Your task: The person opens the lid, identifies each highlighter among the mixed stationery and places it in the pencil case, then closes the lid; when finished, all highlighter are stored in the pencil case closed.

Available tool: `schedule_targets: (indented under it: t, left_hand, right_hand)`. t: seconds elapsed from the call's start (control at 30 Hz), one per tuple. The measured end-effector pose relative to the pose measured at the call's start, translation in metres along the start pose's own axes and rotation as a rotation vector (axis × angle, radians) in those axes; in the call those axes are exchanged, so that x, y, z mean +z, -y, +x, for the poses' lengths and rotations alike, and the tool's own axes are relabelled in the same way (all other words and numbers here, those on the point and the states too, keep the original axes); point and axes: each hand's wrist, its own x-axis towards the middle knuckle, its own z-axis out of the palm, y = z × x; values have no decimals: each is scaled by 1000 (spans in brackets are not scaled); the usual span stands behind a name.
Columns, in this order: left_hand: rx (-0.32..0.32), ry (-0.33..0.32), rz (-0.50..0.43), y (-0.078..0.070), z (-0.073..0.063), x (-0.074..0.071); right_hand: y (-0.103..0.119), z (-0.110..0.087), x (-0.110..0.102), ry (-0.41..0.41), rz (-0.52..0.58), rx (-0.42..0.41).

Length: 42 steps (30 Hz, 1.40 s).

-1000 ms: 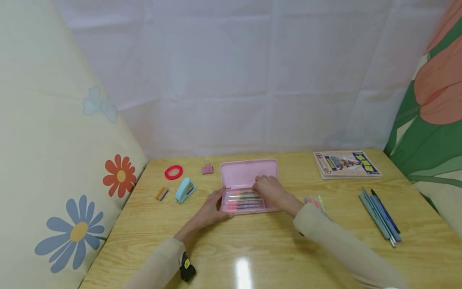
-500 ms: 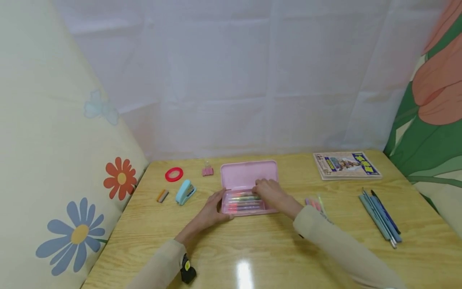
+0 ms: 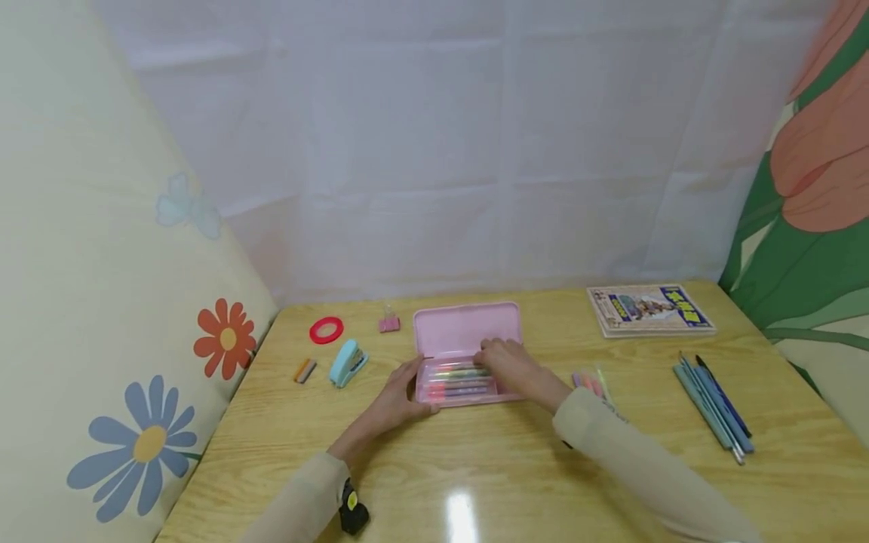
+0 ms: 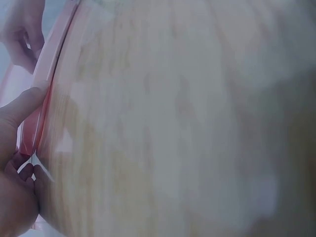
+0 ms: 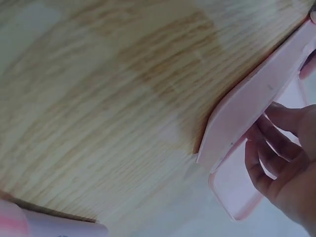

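A pink pencil case [image 3: 467, 326] lies with its lid raised at the back. Several colourful pens [image 3: 458, 383] lie side by side in its left part. My left hand [image 3: 397, 396] grips the case's left end, thumb along the front edge and fingers around the side. My right hand [image 3: 512, 366] reaches into the right half, its bent fingers down by the pens' right ends. In the right wrist view, the case's front wall [image 5: 247, 116] hides the fingertips of the right hand [image 5: 291, 158], so what they hold, if anything, does not show.
Pastel markers [image 3: 589, 382] lie beside my right sleeve. Farther right are blue pens and pencils [image 3: 713, 407] and a book [image 3: 650, 311]. To the left are a light-blue stapler [image 3: 348, 362], red tape ring [image 3: 327, 329], pink binder clip [image 3: 389, 324] and small orange-and-grey eraser [image 3: 305, 370].
Both hands keep their places at the pencil case. The head view has shifted very slightly; nothing on the table has visibly moved.
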Motion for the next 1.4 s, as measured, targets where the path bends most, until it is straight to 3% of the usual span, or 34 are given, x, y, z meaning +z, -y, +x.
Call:
schedule_targets:
  t: [0.2,0.4,0.57,0.8,1.03,1.4]
  left_hand:
    - [7,7,-5,0,1,1]
    - [21,-6,-2,0,2,1]
    - [30,-25,13,0,4,0]
    - [44,-28,0,-1,6,-3]
    - [33,-16,-6,-1,5,-4]
    - [40,-20,-19,0,2,1]
  right_hand:
    - [-8,-17,-17,-143,75,15]
    - [-24,-56,-47,-253,111,164]
    - [-41,-99,-60,-207,169,378]
    - [-56,-150,-61,-12,252,608]
    - [-57,-173,-53,55,291,656]
    - [-54,-183,-43,2,272,659]
